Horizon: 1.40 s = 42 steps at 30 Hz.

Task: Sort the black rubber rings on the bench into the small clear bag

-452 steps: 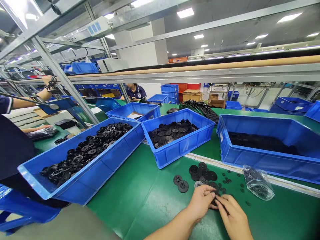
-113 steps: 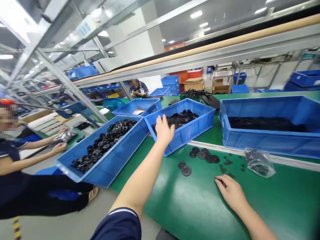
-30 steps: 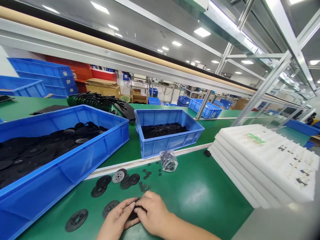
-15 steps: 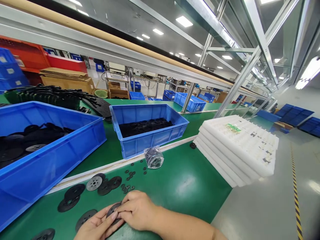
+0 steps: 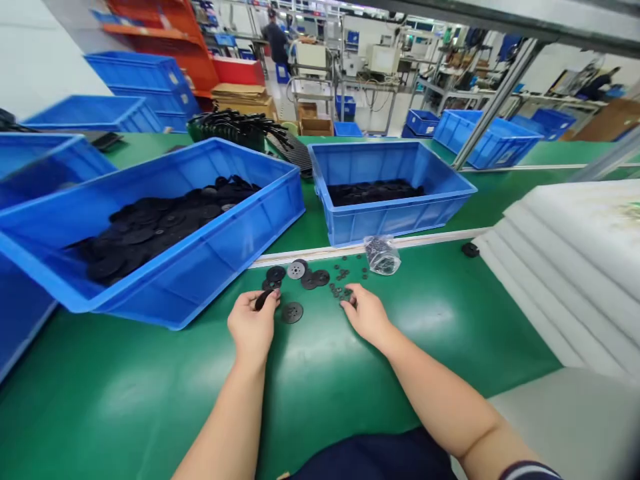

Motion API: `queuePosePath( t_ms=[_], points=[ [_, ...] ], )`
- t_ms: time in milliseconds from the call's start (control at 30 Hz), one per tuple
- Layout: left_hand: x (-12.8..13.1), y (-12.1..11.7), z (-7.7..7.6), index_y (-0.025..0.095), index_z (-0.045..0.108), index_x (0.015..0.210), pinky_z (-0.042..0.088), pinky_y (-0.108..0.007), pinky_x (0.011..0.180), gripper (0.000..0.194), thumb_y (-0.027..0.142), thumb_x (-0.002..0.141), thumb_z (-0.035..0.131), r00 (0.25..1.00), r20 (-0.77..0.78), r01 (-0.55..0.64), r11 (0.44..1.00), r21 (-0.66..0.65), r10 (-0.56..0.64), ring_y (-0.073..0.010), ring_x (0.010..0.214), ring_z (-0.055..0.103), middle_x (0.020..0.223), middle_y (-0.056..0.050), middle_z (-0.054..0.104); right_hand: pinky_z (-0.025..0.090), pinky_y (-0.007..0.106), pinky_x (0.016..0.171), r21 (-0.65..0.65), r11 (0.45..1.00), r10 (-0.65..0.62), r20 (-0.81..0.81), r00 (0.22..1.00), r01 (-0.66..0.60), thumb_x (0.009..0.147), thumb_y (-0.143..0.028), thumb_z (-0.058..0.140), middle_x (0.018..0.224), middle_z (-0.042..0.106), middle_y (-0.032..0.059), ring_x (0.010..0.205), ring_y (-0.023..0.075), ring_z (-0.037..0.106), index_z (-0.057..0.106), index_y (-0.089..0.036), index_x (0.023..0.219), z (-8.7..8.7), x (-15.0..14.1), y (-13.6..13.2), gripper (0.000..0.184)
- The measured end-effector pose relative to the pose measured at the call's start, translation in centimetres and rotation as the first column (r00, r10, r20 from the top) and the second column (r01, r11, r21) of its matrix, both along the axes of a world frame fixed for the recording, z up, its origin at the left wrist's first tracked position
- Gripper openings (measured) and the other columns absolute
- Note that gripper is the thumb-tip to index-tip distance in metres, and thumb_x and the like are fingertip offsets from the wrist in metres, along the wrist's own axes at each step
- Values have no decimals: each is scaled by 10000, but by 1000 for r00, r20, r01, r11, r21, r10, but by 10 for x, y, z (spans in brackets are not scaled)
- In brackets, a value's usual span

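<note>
My left hand (image 5: 254, 323) is closed on a black disc (image 5: 262, 300), pinched on edge between thumb and fingers above the green bench. Beside it a single black disc (image 5: 293, 312) lies flat. My right hand (image 5: 369, 313) reaches to several small black rings (image 5: 339, 273) scattered on the bench; its thumb and forefinger are apart around a few of them, and I see nothing gripped. Behind the hands is a cluster of black discs (image 5: 320, 277), with one greyer disc (image 5: 296, 269) among them. A clear plastic bag (image 5: 383, 255) of small dark parts stands just beyond the rings.
A large blue bin (image 5: 240, 247) of black discs stands on the left, and another blue bin (image 5: 400, 217) behind the bag. White foam sheets (image 5: 540, 280) are stacked at right. A metal post (image 5: 500, 100) rises behind; a person (image 5: 276, 40) sits far back.
My hands have come apart: the right has left the disc and moved to the small rings, while the left still holds a disc. The view has tilted down and swung left.
</note>
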<state>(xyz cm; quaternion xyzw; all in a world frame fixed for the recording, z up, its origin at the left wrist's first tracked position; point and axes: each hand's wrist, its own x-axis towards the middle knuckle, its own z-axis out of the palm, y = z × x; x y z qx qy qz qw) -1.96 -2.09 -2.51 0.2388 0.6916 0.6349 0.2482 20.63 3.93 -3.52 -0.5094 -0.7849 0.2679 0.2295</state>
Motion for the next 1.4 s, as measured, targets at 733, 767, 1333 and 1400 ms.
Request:
queuePosePath(
  t_ms=[733,767,1333,1400],
  points=[
    [44,-14,12,164,616,895,389,-229,471,427,565,770,697,779,265,597,802,-37,-568,-113,485,514,650,-4,629,400,357,849,152,977,108,259,960,-151,943,-169,557,988,649,92,984,237,572,693,-206,969,4,-15,-17,143],
    [45,-13,13,155,616,900,413,-228,479,451,566,748,722,747,351,597,802,20,-565,-120,528,558,715,-29,661,394,359,851,146,977,116,258,959,-157,940,-164,557,994,651,93,988,237,570,688,-200,969,4,-16,-17,139],
    [65,-19,3,136,674,904,500,-257,545,451,560,767,739,677,366,647,753,115,-638,-127,538,578,702,-25,662,494,286,741,151,975,200,-278,940,-163,880,-136,580,837,639,26,808,166,600,661,-211,879,6,-21,-35,110],
    [64,-18,4,131,686,907,498,-255,546,448,540,744,768,674,362,651,750,121,-644,-138,558,588,676,-28,658,497,282,733,151,979,181,-306,935,-140,873,-122,577,824,641,23,801,163,607,666,-211,861,5,-21,-34,127]
  ],
)
